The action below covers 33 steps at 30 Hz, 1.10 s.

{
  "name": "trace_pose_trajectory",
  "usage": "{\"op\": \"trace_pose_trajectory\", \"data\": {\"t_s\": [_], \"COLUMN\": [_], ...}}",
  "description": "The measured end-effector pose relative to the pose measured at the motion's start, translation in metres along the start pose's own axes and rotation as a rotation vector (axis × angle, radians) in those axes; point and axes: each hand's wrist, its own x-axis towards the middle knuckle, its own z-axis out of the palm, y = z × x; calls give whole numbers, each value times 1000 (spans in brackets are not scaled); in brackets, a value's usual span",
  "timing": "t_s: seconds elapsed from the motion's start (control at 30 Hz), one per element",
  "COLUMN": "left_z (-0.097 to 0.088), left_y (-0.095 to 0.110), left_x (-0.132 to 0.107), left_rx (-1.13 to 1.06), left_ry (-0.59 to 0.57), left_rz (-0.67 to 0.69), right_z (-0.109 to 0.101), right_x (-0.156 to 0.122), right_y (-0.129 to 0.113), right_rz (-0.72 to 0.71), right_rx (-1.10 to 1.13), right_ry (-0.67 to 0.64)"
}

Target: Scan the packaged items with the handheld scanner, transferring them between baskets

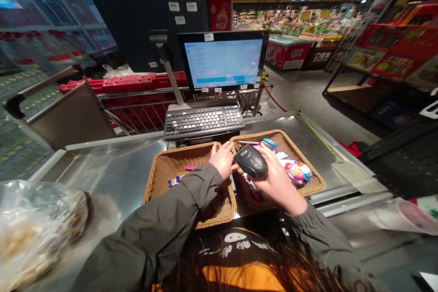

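A black handheld barcode scanner (251, 161) is gripped in my right hand (275, 178), above the right wicker basket (316, 185). Its head points left, towards my left hand (222, 160). That hand lies over the adjoining rims of the two baskets, fingers stretched out and thumb apart; I see nothing in it, though its underside is hidden. Inside the right basket are colourful small packets (297, 171) and a blue round item (270, 143). The left wicker basket (155, 173) holds a small purple-and-white packet (175, 181) and a pink item (190, 168), partly behind my left sleeve.
Behind the baskets stand a black keyboard (205, 120) and a lit monitor (224, 61). A filled clear plastic bag (37, 232) rests on the metal counter (112, 171) at left. A shopping cart (137, 109) is beyond the counter, and shelves (390, 50) stand at right.
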Motion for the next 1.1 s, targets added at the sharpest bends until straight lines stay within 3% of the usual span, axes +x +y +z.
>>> {"op": "trace_pose_trajectory", "data": {"t_s": [0.17,0.27,0.4,0.63,0.93,1.1], "left_z": [28,44,55,53,48,15], "left_y": [40,53,58,60,61,55], "left_x": [54,72,82,84,79,62], "left_rx": [68,176,268,218,127,83], "left_ry": [-11,-98,-266,-321,-189,-14], "left_rz": [-47,-96,-173,-294,-269,-164], "right_z": [-26,-39,-50,-52,-51,-58], "right_x": [1,2,3,8,11,6], "right_y": [31,45,56,68,70,74], "right_rz": [81,97,102,112,93,110], "right_rx": [-23,-6,3,55,71,24], "right_ry": [89,127,141,115,102,133]}}
